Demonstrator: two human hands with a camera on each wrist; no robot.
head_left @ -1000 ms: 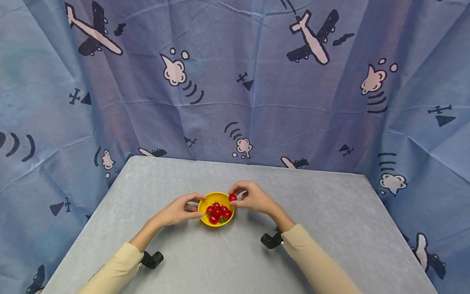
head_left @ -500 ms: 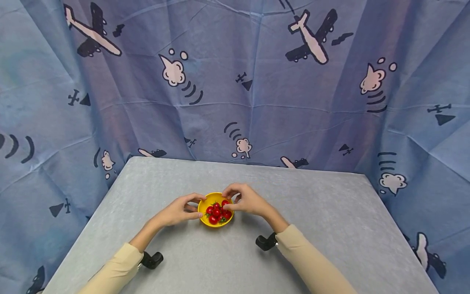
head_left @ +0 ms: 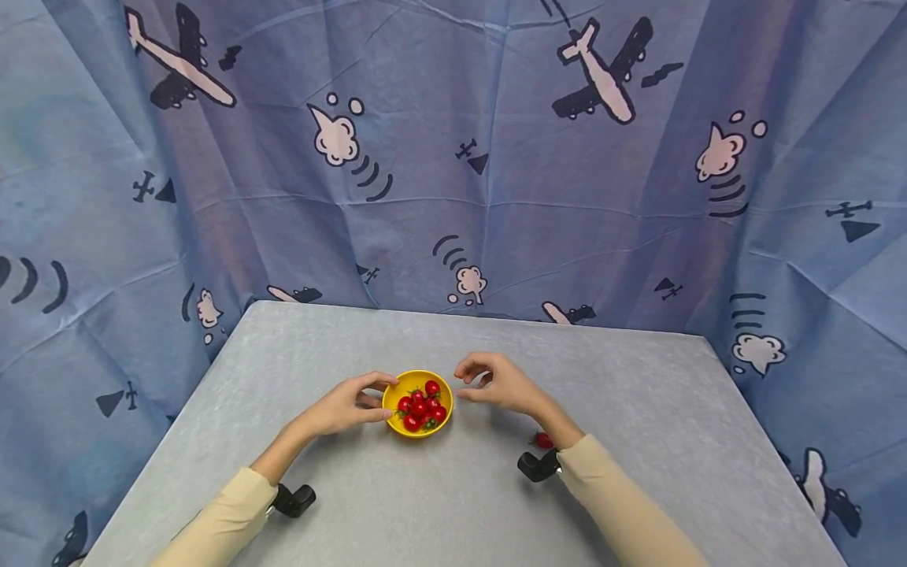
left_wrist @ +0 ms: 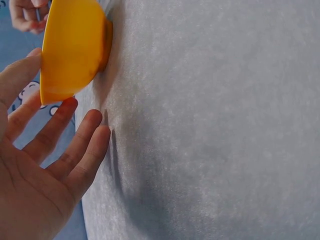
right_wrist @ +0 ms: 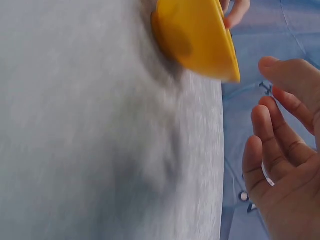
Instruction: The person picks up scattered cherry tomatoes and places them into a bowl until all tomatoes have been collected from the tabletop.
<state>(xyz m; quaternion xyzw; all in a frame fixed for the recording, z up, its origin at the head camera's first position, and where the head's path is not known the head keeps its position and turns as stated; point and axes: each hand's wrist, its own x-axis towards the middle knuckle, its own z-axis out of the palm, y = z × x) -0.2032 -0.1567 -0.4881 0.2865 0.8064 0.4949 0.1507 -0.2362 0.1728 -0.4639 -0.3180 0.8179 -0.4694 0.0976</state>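
Observation:
A yellow bowl [head_left: 392, 394] with several red cherry tomatoes [head_left: 418, 409] inside stands mid-table in the head view. My left hand [head_left: 352, 405] holds its left side, thumb and fingers at the rim; in the left wrist view the last two fingers [left_wrist: 90, 155] stick out free of the bowl. Just right of the bowl, my right hand [head_left: 499, 383] hovers with loosely bent fingers and nothing between them. The right wrist view shows a gap between those fingers and the bowl [right_wrist: 200, 40]. Another cherry tomato [head_left: 543, 440] lies on the table beside my right wrist, partly covered.
The grey table [head_left: 425, 504] ends at the back against a blue curtain [head_left: 418, 157] printed with airplanes. A black wrist camera mount [head_left: 294, 501] juts from my left sleeve, and another black mount [head_left: 538, 465] from my right.
My right hand lowered a cherry tomato into the bowl, let it go and drew back to the right. The left hand stayed at the rim.

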